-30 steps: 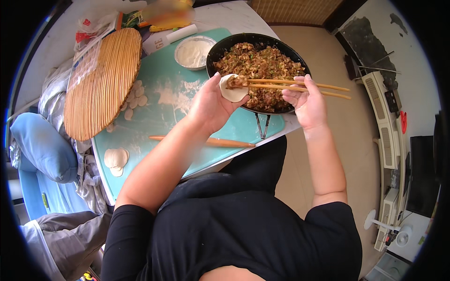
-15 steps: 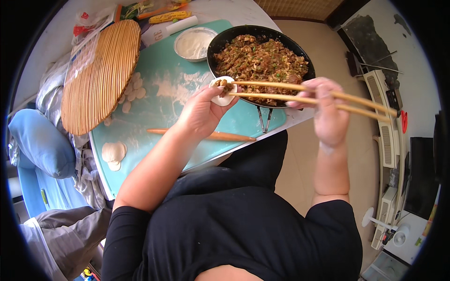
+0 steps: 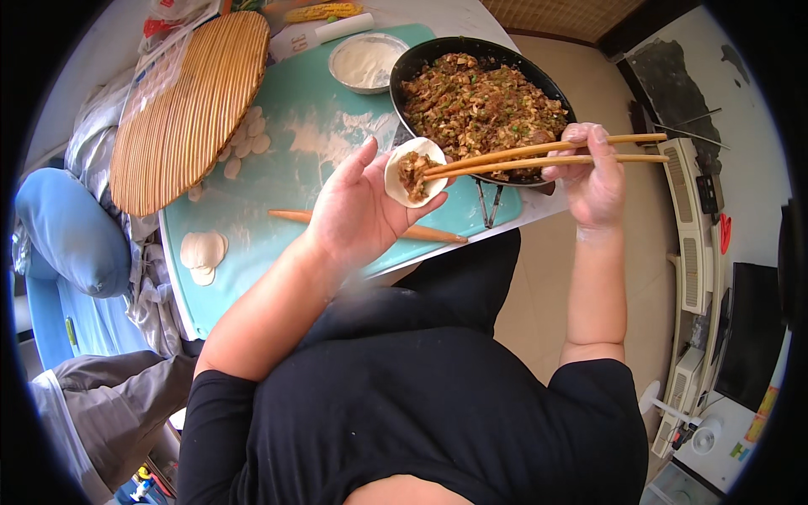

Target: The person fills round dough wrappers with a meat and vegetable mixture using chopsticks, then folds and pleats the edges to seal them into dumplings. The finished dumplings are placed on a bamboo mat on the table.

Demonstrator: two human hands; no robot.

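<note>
room over mat (image 3: 269, 261), chopsticks (image 3: 513, 155) across pan (image 3: 406, 69)

In your view, the wrapper (image 3: 434, 153) conceals several fingers of your left hand (image 3: 358, 206). Note that this hand hides the middle of the rolling pin (image 3: 435, 235). The woven tray (image 3: 189, 114) overlaps some dough discs (image 3: 244, 139). The upper edge cuts off the plastic bag (image 3: 174, 11); the lower, your shirt (image 3: 412, 404). The coloured objects (image 3: 143, 485) at lower left are too small for you to identify.
</note>
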